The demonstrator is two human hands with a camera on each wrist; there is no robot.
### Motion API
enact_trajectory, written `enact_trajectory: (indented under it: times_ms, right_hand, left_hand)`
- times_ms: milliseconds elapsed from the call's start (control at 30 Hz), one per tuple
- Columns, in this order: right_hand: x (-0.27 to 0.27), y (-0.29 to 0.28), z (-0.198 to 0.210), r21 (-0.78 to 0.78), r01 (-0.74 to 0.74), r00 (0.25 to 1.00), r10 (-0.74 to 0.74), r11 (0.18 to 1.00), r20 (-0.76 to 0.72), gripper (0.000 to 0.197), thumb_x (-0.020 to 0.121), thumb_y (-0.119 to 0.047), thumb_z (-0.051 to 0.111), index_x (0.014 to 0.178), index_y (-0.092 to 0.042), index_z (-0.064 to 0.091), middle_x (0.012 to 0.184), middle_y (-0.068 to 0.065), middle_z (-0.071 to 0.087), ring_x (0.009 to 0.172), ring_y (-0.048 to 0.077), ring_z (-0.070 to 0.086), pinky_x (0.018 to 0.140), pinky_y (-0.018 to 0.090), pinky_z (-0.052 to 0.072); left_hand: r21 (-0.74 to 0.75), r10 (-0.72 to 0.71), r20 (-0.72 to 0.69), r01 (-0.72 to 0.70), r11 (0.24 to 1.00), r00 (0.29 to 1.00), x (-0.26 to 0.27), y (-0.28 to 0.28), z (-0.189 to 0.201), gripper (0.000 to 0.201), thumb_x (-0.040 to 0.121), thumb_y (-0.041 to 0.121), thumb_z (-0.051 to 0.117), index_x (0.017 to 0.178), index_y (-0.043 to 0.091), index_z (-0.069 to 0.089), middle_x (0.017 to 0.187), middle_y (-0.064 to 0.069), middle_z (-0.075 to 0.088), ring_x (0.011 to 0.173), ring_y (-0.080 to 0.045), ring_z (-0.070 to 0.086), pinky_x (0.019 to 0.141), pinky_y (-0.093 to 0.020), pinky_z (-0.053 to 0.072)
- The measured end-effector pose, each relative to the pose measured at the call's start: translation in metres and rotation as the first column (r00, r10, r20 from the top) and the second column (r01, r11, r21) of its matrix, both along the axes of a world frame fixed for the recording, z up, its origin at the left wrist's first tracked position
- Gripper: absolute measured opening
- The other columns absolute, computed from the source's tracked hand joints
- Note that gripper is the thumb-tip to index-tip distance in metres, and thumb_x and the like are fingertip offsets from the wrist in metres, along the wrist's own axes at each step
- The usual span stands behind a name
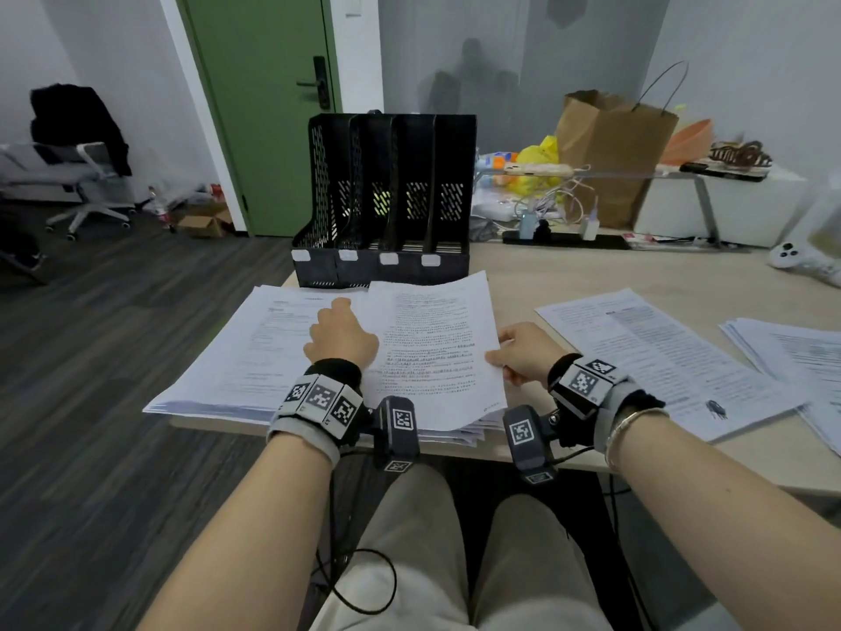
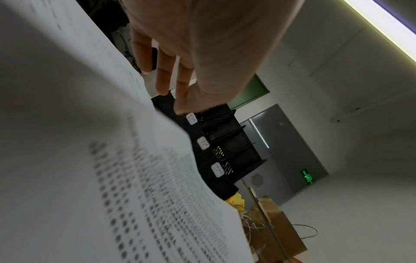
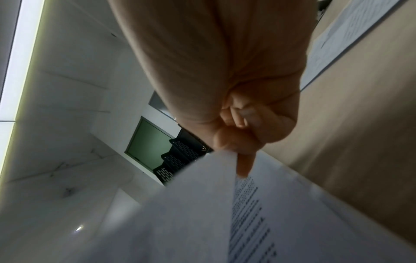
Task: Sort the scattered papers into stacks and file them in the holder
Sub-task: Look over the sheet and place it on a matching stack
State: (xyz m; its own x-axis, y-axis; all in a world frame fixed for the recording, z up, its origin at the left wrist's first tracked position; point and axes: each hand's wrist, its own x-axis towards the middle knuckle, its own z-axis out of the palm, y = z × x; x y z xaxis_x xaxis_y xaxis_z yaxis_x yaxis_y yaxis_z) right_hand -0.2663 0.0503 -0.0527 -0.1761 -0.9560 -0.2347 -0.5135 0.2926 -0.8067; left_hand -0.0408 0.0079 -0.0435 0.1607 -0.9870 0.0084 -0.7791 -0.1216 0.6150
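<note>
The right hand (image 1: pixel 523 352) is pinching the right edge of a printed sheet (image 1: pixel 432 348) between thumb and curled fingers, lifting it off the paper stack (image 1: pixel 236 357) at the near-left of the bench (image 1: pixel 591 275). The left hand (image 1: pixel 341 334) is lying on that stack beside the sheet's left edge, fingers straight and slightly apart, holding nothing. The black holder (image 1: pixel 387 198) is standing just beyond the stack — more papers (image 1: pixel 660 352) are lying to the right, with a paper bag (image 1: pixel 610 152) and cables crowding the far side.

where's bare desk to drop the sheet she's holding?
Bare desk: the strip between the lifted sheet and the middle papers, running back to the holder; also behind those papers toward the white controller. Crowded: left stack, right-edge stack, rear clutter.
</note>
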Motion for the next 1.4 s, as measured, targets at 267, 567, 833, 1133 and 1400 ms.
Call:
enact_trajectory:
  times_ms: [267, 567, 833, 1133, 1400]
  right_hand:
    - [-0.010, -0.001, -0.010, 0.041, 0.008, 0.999, -0.010, 0.999, 0.037, 0.026, 0.088, -0.004, 0.060, 0.113, 0.001, 0.055, 0.060, 0.009, 0.059, 0.043, 0.013, 0.051, 0.036, 0.020, 0.040]
    - [-0.030, 0.002, -0.002, -0.016, 0.019, 0.997, -0.021, 1.000, -0.078, 0.060, 0.088, -0.033, 0.063, 0.137, -0.008, 0.038, 0.103, 0.004, 0.055, 0.071, 0.013, 0.057, 0.059, 0.023, 0.045]
    - [-0.139, 0.037, 0.023, -0.247, 0.230, 0.951, -0.271, 0.941, -0.147, 0.040, 0.084, -0.015, 0.067, 0.122, -0.008, 0.056, 0.119, 0.008, 0.059, 0.104, 0.020, 0.057, 0.084, 0.028, 0.045]
    - [-0.247, 0.079, 0.014, 0.000, 0.262, 0.863, -0.234, 0.965, -0.448, 0.046, 0.083, -0.027, 0.069, 0.125, -0.014, 0.055, 0.138, 0.006, 0.048, 0.124, 0.023, 0.046, 0.101, 0.032, 0.036]
    - [-0.260, 0.089, 0.000, 0.248, 0.269, 0.796, -0.070, 0.931, -0.601, 0.069, 0.085, -0.047, 0.061, 0.139, -0.012, 0.037, 0.141, 0.008, 0.044, 0.127, 0.027, 0.043, 0.102, 0.035, 0.036]
  left_hand:
    - [0.211, -0.308, 0.061, 0.290, 0.934, 0.949, -0.033, 0.004, -0.014, 0.040, 0.090, 0.026, 0.052, 0.130, 0.019, 0.047, 0.136, -0.006, 0.045, 0.128, -0.027, 0.037, 0.105, -0.040, 0.036]
    - [0.295, -0.384, 0.100, 0.341, 0.892, 0.918, -0.057, 0.010, -0.008, 0.045, 0.092, 0.035, 0.053, 0.130, 0.012, 0.047, 0.135, -0.007, 0.049, 0.126, -0.027, 0.043, 0.105, -0.033, 0.032]
    - [0.204, -0.545, -0.002, 0.534, 0.821, 0.838, -0.143, 0.004, 0.004, 0.042, 0.090, 0.035, 0.056, 0.127, 0.017, 0.050, 0.136, -0.006, 0.047, 0.125, -0.027, 0.043, 0.103, -0.038, 0.038]
    - [0.265, -0.678, 0.036, 0.647, 0.715, 0.734, -0.229, 0.015, 0.000, 0.045, 0.091, 0.032, 0.056, 0.130, 0.010, 0.047, 0.134, -0.006, 0.051, 0.120, -0.023, 0.050, 0.099, -0.032, 0.040]
    - [0.279, -0.654, 0.032, 0.621, 0.732, 0.756, -0.269, 0.026, -0.009, 0.042, 0.092, 0.026, 0.053, 0.128, 0.006, 0.046, 0.129, -0.011, 0.053, 0.115, -0.026, 0.051, 0.083, -0.027, 0.039]
